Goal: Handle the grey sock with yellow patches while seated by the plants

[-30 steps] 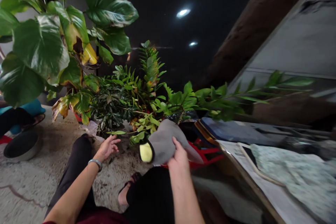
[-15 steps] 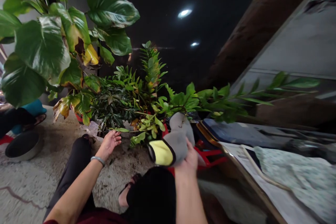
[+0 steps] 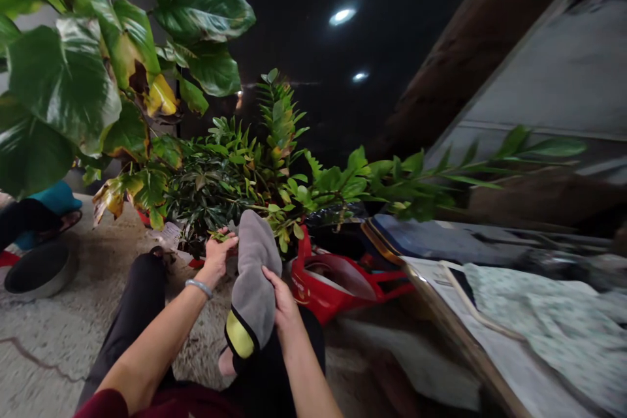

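Observation:
In my right hand point(image 3: 281, 304) is a soft grey cleaning cloth point(image 3: 255, 274) with black edging and a yellow underside showing at its lower end. The cloth hangs folded lengthwise, its top close to the foliage. My left hand point(image 3: 219, 258), with a bangle at the wrist, is just left of the cloth. A small green leaf point(image 3: 219, 236) lies between its thumb and fingers. Beyond both hands stands a low bushy plant point(image 3: 206, 189), with a plant of upright leafy stems point(image 3: 281, 117) beside it. The cloth's far side is hidden.
A large-leaved plant point(image 3: 63, 72) with browned leaves rises at left. A red bag point(image 3: 323, 297) sits right of my hands, near a table point(image 3: 431, 300) with patterned fabric point(image 3: 543, 300). A grey basin point(image 3: 36, 271) is on the floor near another person's foot point(image 3: 68, 219).
My right hand has brought the cloth left, beside my left hand, and the cloth now hangs more upright. The red bag is uncovered. My left hand has moved slightly right, its fingers closing on the leaf.

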Available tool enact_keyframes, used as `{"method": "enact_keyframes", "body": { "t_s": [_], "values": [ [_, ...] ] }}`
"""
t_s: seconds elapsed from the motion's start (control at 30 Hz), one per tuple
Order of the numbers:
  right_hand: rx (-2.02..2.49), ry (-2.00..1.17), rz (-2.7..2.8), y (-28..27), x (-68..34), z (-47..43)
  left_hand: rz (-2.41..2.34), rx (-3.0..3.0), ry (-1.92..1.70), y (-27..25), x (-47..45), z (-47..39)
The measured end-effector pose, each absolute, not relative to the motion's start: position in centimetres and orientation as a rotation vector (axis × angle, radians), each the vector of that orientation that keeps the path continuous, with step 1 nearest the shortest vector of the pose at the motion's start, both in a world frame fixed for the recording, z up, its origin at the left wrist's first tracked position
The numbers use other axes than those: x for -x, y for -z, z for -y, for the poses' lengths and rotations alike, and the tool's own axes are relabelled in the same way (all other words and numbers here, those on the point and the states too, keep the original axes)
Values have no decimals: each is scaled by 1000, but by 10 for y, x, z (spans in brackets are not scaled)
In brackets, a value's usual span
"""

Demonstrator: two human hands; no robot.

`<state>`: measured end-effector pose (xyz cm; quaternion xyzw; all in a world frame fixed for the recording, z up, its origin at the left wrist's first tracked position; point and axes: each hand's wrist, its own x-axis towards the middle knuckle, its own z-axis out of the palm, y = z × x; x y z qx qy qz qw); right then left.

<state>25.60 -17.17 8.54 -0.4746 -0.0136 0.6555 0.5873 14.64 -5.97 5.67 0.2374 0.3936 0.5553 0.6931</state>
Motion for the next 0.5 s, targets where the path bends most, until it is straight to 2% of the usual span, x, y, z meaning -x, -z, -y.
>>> {"method": "enact_keyframes", "body": {
  "t_s": [0.13,0.3,0.43,0.5],
  "values": [
    [1126,-1449,65,-83,-255,190,-932,-496,-1258,-48,-153,62],
    [1213,-1104,49,-89,-314,224,-938,-445,-1268,-42,-147,60],
    [1101,-773,-49,-122,-367,194,-931,-443,-1260,-45,-146,58],
    [1053,-767,-5,-136,-361,169,-932,-445,-1256,-45,-146,57]
  ]
}}
